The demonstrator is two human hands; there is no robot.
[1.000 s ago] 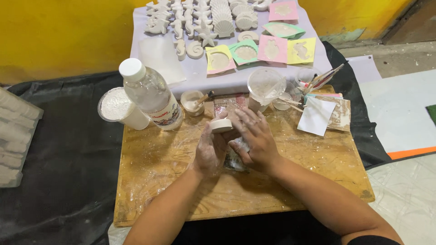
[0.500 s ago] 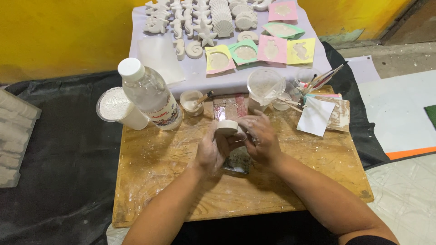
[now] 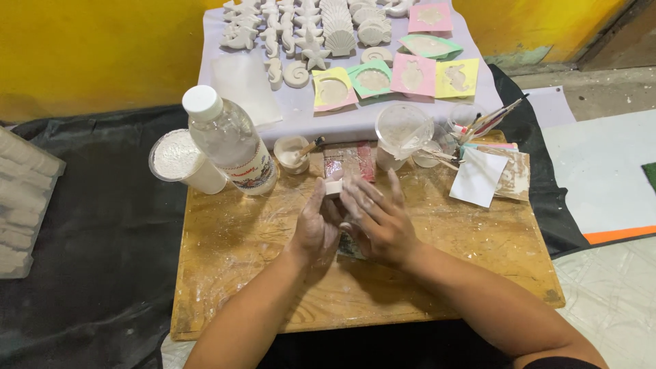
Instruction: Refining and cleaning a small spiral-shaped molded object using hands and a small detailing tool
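1. White plaster dust coats both hands – the left hand (image 3: 316, 225) and the right hand (image 3: 378, 220) are chalky pale.
2. The small block (image 3: 333, 187) in their grip is off-white.
3. The wooden table (image 3: 232, 260) shows tan, streaked with white smears.
4. The clear bottle (image 3: 229, 140) carries a white cap and a red-and-white label.
5. The cup of powder (image 3: 179, 159) is pure white.
6. The plaster casts (image 3: 321, 31) are pale grey-white on a lavender cloth (image 3: 355, 123).
7. The moulds (image 3: 393, 76) run yellow, green, pink, yellow.
8. The wall (image 3: 102, 48) glows mustard yellow, and the sheet (image 3: 89, 260) below is black.
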